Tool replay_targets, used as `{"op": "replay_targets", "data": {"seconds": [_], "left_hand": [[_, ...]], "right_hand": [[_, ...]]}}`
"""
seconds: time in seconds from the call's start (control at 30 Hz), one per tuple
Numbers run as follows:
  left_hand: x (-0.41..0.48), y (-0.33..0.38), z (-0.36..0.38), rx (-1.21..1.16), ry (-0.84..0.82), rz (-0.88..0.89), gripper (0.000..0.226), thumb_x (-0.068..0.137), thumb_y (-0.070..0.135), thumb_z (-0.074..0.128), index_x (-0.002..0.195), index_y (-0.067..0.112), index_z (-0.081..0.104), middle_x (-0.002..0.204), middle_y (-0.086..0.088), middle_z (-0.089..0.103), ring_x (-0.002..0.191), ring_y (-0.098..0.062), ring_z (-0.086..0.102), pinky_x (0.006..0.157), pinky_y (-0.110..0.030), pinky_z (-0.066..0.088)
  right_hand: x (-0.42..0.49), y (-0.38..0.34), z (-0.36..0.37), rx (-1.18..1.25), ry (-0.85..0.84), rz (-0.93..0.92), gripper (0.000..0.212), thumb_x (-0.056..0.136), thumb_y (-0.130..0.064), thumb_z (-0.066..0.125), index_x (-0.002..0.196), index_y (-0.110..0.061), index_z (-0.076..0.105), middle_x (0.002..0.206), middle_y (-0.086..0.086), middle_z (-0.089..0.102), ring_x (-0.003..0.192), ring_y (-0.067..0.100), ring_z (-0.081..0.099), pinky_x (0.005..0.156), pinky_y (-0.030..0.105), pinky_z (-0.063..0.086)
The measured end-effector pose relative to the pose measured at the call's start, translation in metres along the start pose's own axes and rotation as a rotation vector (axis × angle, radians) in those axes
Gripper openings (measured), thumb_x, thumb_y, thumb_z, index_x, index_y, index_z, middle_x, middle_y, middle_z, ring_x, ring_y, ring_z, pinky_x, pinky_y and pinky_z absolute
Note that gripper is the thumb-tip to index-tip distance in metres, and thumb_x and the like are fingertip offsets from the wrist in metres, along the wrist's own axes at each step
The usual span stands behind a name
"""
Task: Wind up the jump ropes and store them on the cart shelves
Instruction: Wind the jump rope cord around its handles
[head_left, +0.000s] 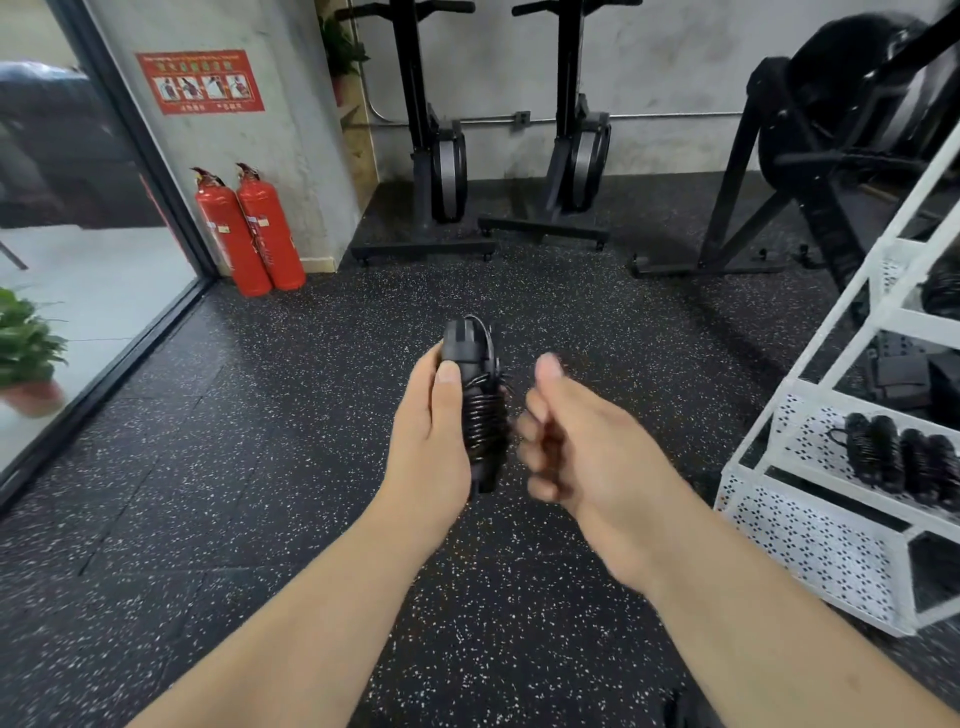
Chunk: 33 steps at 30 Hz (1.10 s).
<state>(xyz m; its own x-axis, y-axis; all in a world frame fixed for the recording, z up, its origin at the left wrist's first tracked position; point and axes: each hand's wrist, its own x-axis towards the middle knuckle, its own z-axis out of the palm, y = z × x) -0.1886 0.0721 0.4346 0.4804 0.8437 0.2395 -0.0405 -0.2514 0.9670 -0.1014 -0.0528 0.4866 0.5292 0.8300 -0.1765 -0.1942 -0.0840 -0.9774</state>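
Observation:
My left hand (431, 436) grips a black jump rope (480, 410), its two handles held together upright with the cord wound in tight coils around their middle. A short loop of cord arcs over the top of the handles. My right hand (566, 436) is just right of the coils, blurred, with fingers curled and thumb raised; whether it pinches a cord end is unclear. The white perforated cart (810, 530) stands at the right, and several wound black ropes (904, 460) lie on its middle shelf.
Black speckled rubber floor (311, 415) stretches ahead. Two red fire extinguishers (249, 228) stand by the pillar at the left, beside a glass wall and a potted plant (26, 348). Black exercise machines (436, 156) line the back wall, with another (810, 145) behind the cart.

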Motion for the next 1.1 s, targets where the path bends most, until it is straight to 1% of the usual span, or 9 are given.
{"op": "replay_targets", "data": {"seconds": [0.07, 0.13, 0.2, 0.3, 0.47, 0.6, 0.7, 0.87, 1.1], "left_hand": [[0.007, -0.005, -0.006, 0.066, -0.016, 0.008, 0.035, 0.114, 0.041, 0.038, 0.139, 0.033, 0.060, 0.113, 0.012, 0.074, 0.102, -0.008, 0.068, 0.094, -0.034, 0.052], [0.009, -0.007, -0.008, 0.095, -0.055, 0.012, 0.033, 0.114, 0.040, 0.038, 0.137, 0.037, 0.061, 0.113, 0.018, 0.074, 0.104, -0.007, 0.069, 0.092, -0.030, 0.052], [0.006, -0.002, -0.008, 0.088, -0.097, 0.019, 0.030, 0.114, 0.040, 0.039, 0.134, 0.046, 0.061, 0.112, 0.023, 0.073, 0.101, -0.004, 0.070, 0.091, -0.029, 0.055], [-0.005, 0.007, -0.001, -0.013, -0.213, 0.055, 0.035, 0.110, 0.042, 0.044, 0.141, 0.041, 0.060, 0.115, 0.003, 0.075, 0.096, -0.029, 0.075, 0.079, -0.049, 0.063], [-0.016, 0.012, 0.006, 0.061, -0.299, 0.058, 0.050, 0.107, 0.048, 0.050, 0.156, 0.043, 0.044, 0.136, 0.021, 0.063, 0.127, -0.006, 0.061, 0.110, -0.044, 0.051], [-0.018, 0.006, 0.015, 0.285, -0.348, 0.040, 0.065, 0.105, 0.053, 0.057, 0.163, 0.042, 0.029, 0.153, 0.025, 0.046, 0.136, 0.012, 0.045, 0.120, -0.025, 0.036], [-0.026, 0.010, 0.030, 0.373, -0.300, 0.046, 0.048, 0.105, 0.049, 0.060, 0.147, 0.048, 0.038, 0.129, 0.032, 0.046, 0.115, 0.026, 0.043, 0.098, -0.001, 0.034], [-0.040, 0.005, 0.053, 0.483, -0.343, 0.097, 0.052, 0.097, 0.046, 0.068, 0.143, 0.042, 0.046, 0.125, 0.017, 0.053, 0.121, -0.004, 0.051, 0.103, -0.031, 0.046], [-0.060, 0.011, 0.098, 0.598, -0.350, 0.222, 0.086, 0.083, 0.051, 0.067, 0.158, 0.022, 0.035, 0.132, 0.003, 0.047, 0.124, -0.018, 0.044, 0.108, -0.042, 0.045]], "right_hand": [[-0.011, 0.006, 0.014, -0.396, 0.004, -0.161, 0.044, 0.106, -0.054, 0.050, 0.085, -0.015, 0.051, 0.071, -0.003, 0.054, 0.065, 0.009, 0.045, 0.063, 0.025, 0.041], [-0.014, 0.008, 0.017, -0.491, 0.058, -0.227, 0.038, 0.107, -0.049, 0.053, 0.088, -0.016, 0.054, 0.070, -0.004, 0.057, 0.064, 0.009, 0.047, 0.064, 0.029, 0.044], [-0.007, 0.002, 0.002, -0.238, 0.119, -0.153, 0.036, 0.107, -0.043, 0.057, 0.083, -0.016, 0.056, 0.068, -0.002, 0.057, 0.061, 0.012, 0.048, 0.056, 0.028, 0.043], [0.017, -0.002, -0.027, 0.270, 0.131, 0.013, 0.034, 0.105, -0.036, 0.064, 0.075, -0.023, 0.056, 0.065, -0.002, 0.048, 0.056, 0.013, 0.037, 0.048, 0.027, 0.029], [0.029, 0.009, -0.025, 0.215, 0.208, -0.051, 0.028, 0.106, -0.040, 0.062, 0.084, -0.025, 0.069, 0.064, -0.005, 0.052, 0.054, 0.010, 0.042, 0.050, 0.027, 0.032], [0.025, 0.022, -0.029, 0.083, 0.362, -0.068, 0.029, 0.110, -0.051, 0.048, 0.110, -0.044, 0.077, 0.104, -0.007, 0.079, 0.099, 0.016, 0.069, 0.092, 0.044, 0.056], [0.011, 0.023, -0.030, 0.043, 0.261, -0.088, 0.044, 0.108, -0.064, 0.039, 0.115, -0.043, 0.077, 0.114, -0.013, 0.078, 0.116, 0.010, 0.069, 0.104, 0.040, 0.051], [-0.001, 0.035, -0.046, -0.353, 0.348, -0.212, 0.027, 0.106, -0.053, 0.053, 0.114, -0.032, 0.068, 0.104, -0.013, 0.076, 0.099, 0.003, 0.070, 0.089, 0.035, 0.054], [-0.012, 0.034, -0.080, 0.074, 0.454, -0.036, 0.037, 0.109, -0.048, 0.053, 0.107, -0.022, 0.080, 0.099, -0.005, 0.082, 0.104, 0.014, 0.074, 0.093, 0.036, 0.055]]}}
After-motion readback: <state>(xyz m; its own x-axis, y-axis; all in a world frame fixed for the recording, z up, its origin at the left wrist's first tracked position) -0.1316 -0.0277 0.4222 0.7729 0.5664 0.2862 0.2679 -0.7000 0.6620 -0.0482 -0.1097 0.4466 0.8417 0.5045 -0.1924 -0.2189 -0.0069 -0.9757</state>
